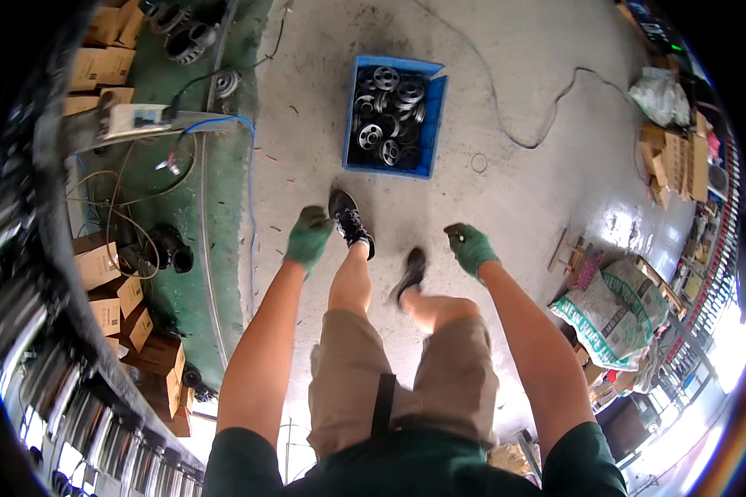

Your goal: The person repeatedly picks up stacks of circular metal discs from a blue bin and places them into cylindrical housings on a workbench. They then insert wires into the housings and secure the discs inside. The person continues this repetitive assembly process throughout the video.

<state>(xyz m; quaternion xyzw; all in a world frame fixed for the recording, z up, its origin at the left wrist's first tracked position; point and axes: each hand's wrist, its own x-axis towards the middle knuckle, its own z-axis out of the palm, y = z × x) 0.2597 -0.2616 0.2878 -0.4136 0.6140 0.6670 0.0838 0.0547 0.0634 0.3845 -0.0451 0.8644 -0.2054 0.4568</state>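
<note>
Both my hands wear green work gloves with darker fingers, and both hang in the air in front of my legs. My left hand (308,238) is closed in a loose fist beside my left shoe (351,220); no object shows in it. My right hand (471,248) also has its fingers curled in, with a small pale spot on the glove and nothing visible in its grip. Ahead of both, apart from them, a blue plastic crate (442,112) stands on the floor. Several round black-and-silver metal wheels (370,136) with spoke-like openings are piled inside it.
Cardboard boxes (101,265) and a blue hose (252,166) lie to the left, by a rack. A dark cable (547,124) crosses the concrete floor at right. A large printed sack (613,315) and more cartons (675,161) line the right side.
</note>
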